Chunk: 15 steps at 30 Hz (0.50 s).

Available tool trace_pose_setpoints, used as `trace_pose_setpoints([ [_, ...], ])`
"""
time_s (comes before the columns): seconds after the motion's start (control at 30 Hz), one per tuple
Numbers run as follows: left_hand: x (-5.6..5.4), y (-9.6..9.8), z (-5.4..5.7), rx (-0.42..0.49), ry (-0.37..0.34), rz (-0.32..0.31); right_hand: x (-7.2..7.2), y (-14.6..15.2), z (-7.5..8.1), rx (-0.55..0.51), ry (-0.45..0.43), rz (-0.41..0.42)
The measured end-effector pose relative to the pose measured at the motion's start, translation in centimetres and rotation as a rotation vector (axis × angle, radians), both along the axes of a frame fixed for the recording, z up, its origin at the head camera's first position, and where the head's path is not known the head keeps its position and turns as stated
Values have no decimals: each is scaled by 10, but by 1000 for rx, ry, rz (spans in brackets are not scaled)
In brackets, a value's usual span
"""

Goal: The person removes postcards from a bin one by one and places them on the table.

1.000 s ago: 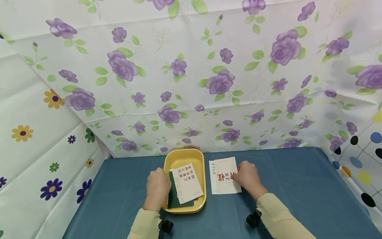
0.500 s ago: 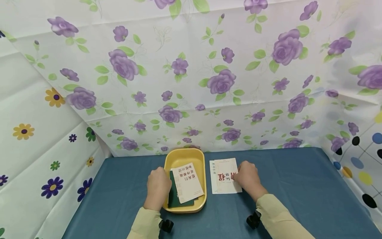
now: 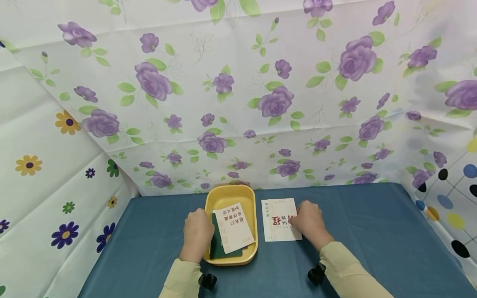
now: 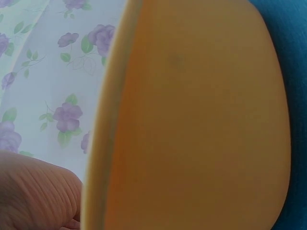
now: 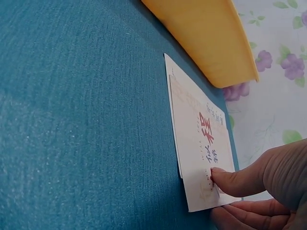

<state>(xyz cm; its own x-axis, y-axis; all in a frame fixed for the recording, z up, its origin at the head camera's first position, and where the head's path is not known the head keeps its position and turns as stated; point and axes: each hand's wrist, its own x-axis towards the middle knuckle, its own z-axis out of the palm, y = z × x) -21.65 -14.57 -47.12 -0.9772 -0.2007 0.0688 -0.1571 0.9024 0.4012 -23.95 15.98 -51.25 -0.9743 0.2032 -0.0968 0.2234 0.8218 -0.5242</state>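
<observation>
My left hand (image 3: 198, 231) is curled at the left rim of a yellow plastic tray (image 3: 209, 198), gripping it there; the fingertips are hidden. In the left wrist view the tray's outer wall (image 4: 201, 115) fills most of the picture and covers part of the hand. Inside the tray, a cream card (image 3: 235, 229) with dark print lies over a dark green piece (image 3: 218, 250). My right hand (image 3: 308, 221) pinches the right edge of a cream card (image 3: 281, 211) with large red characters, thumb on top and fingers at its edge. Another white card (image 3: 265, 223) sits underneath, showing on the left.
A dark blue cloth (image 3: 156, 248) covers the table. White floral sheeting (image 3: 238, 103) rises behind it, with patterned sheets on the left and right sides. Black wrist cameras (image 3: 316, 274) are strapped to both wrists.
The far edge of the red-printed card has dropped slightly toward the card beneath. Both hands and the tray stay practically where they were.
</observation>
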Motion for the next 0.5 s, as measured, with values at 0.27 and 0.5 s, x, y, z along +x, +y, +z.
trace_pose_setpoints([
  [0.27,1,1,0,13,-3,12,2,0,2,-10,-2,-6],
  [0.5,0,1,-1,11,-2,11,2,-1,3,-4,-26,-11],
])
